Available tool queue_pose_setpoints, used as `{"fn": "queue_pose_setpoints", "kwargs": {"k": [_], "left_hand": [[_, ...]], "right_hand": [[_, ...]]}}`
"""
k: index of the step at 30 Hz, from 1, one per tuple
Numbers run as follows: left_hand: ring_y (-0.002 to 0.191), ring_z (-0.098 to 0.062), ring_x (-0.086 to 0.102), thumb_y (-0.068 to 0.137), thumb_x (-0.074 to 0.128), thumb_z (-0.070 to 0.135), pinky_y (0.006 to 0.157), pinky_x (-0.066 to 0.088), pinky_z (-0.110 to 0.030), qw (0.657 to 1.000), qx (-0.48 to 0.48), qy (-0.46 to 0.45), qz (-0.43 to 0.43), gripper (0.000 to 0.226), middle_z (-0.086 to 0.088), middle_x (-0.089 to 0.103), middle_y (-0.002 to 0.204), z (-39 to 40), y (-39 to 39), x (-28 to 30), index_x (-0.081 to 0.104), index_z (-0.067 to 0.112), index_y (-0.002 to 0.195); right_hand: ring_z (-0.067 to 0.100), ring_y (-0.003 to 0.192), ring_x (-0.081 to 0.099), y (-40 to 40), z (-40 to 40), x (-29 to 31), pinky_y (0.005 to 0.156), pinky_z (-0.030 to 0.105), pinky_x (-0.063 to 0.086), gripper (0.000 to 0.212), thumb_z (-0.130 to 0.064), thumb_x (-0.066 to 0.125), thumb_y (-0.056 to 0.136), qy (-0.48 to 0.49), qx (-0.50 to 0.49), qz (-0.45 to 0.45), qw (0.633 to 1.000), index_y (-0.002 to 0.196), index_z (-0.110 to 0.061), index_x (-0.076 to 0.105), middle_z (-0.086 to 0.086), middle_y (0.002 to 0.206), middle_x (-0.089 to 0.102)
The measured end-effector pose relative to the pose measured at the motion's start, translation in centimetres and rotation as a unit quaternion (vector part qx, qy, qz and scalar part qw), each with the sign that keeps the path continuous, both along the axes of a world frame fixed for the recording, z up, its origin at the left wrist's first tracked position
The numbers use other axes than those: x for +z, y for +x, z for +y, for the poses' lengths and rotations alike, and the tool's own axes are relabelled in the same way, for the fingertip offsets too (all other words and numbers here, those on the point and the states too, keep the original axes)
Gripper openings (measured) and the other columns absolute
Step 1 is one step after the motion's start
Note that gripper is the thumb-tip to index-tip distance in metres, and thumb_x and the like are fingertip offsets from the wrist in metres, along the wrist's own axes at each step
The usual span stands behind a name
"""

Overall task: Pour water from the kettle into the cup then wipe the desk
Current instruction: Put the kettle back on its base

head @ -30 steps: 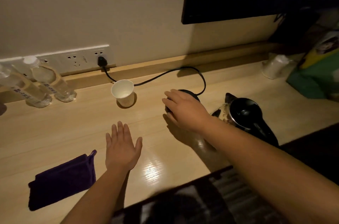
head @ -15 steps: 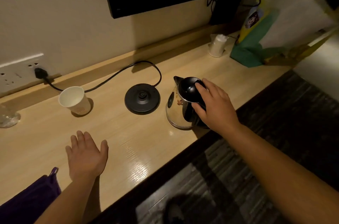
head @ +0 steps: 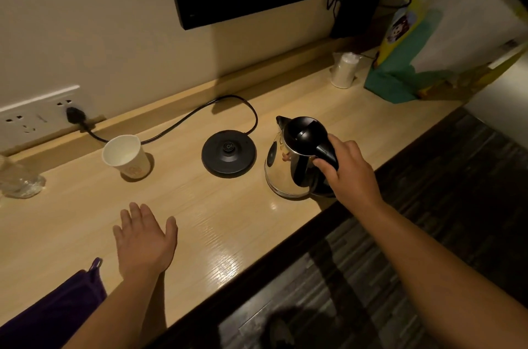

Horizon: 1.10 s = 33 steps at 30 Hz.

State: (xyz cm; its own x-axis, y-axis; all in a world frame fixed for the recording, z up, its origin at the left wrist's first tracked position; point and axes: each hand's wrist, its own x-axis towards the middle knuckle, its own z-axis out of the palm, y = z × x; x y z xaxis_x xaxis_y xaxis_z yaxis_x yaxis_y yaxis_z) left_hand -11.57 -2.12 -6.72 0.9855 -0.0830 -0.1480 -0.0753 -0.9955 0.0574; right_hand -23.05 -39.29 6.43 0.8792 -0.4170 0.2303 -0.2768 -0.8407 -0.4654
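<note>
right hand [head: 350, 174] grips the kettle [head: 294, 160] handle; left hand [head: 145, 237] rests open, flat on the desk [head: 234, 228]. lift level, align spout over the cup [head: 125, 155], tilt gradually.

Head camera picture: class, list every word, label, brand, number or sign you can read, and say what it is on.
No text can be read.
paper cup: faint printed emblem, too blurred to read.
bag: cartoon picture, no legible words.
kettle base: moulded centre mark, not readable.
socket panel: marks too small.
</note>
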Motion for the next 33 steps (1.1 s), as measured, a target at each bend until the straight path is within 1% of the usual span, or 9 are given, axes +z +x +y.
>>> {"fn": "queue_pose_setpoints", "kwargs": {"k": [4, 8, 13, 19, 26, 33], "left_hand": [[0.146, -0.034, 0.004, 0.095, 0.015, 0.056, 0.117, 0.007, -0.049, 1.0, 0.003, -0.005, 0.001, 0.077, -0.018, 0.011, 0.16, -0.1, -0.1, 0.1, 0.016, 0.002, 0.15], [0.147, -0.032, 0.001, 0.095, 0.012, 0.057, 0.118, 0.002, -0.048, 1.0, 0.008, -0.013, 0.004, 0.078, -0.016, 0.008, 0.161, -0.1, -0.1, 0.1, 0.012, 0.004, 0.151], [0.147, -0.031, -0.001, 0.093, 0.007, 0.059, 0.118, 0.001, -0.047, 1.0, 0.014, -0.013, 0.004, 0.08, -0.014, 0.005, 0.161, 0.0, 0.0, -0.2, 0.01, 0.005, 0.152], [0.147, -0.029, -0.002, 0.091, 0.002, 0.062, 0.118, -0.001, -0.046, 1.0, 0.019, -0.021, 0.001, 0.083, -0.013, 0.005, 0.161, 0.1, 0.1, -0.7, 0.011, 0.006, 0.152], [0.147, -0.028, -0.006, 0.091, 0.001, 0.062, 0.119, -0.003, -0.045, 1.0, 0.02, -0.008, 0.004, 0.082, -0.012, 0.001, 0.162, 0.0, 0.1, -0.7, 0.007, 0.007, 0.152], [0.147, -0.028, -0.007, 0.093, 0.005, 0.06, 0.119, -0.003, -0.045, 1.0, 0.019, -0.008, 0.006, 0.08, -0.012, 0.0, 0.162, -0.2, 0.0, -0.4, 0.006, 0.007, 0.152]], "right_hand": [[0.01, 0.084, 0.048, 1.0, 0.2, 0.3, 0.067, 0.025, 0.04, 0.057, -0.044, 0.053, 0.089, -0.011, 0.017, -0.01, 1.0, 0.138, -0.023, 0.034, 0.007, 0.115, 0.05], [0.008, 0.088, 0.047, 3.4, 1.2, 1.6, 0.067, 0.022, 0.036, 0.056, -0.049, 0.049, 0.088, -0.006, 0.042, -0.048, 0.998, 0.137, -0.027, 0.033, 0.005, 0.115, 0.05], [0.007, 0.091, 0.045, 7.7, 3.4, 2.5, 0.067, 0.018, 0.034, 0.056, -0.044, 0.052, 0.091, 0.006, 0.089, -0.057, 0.994, 0.14, -0.024, 0.034, 0.005, 0.118, 0.048], [0.014, 0.096, 0.052, 11.6, 6.0, 2.0, 0.074, 0.024, 0.042, 0.055, -0.039, 0.055, 0.092, 0.024, 0.12, -0.044, 0.991, 0.141, -0.023, 0.035, 0.006, 0.121, 0.048], [0.017, 0.097, 0.054, 13.6, 6.5, 0.9, 0.073, 0.025, 0.041, 0.055, -0.041, 0.055, 0.092, 0.011, 0.125, -0.024, 0.992, 0.14, -0.023, 0.036, 0.006, 0.12, 0.048], [0.019, 0.098, 0.054, 14.2, 6.1, 0.8, 0.072, 0.025, 0.041, 0.054, -0.042, 0.055, 0.091, 0.001, 0.129, -0.018, 0.991, 0.139, -0.023, 0.037, 0.007, 0.12, 0.049]]}}
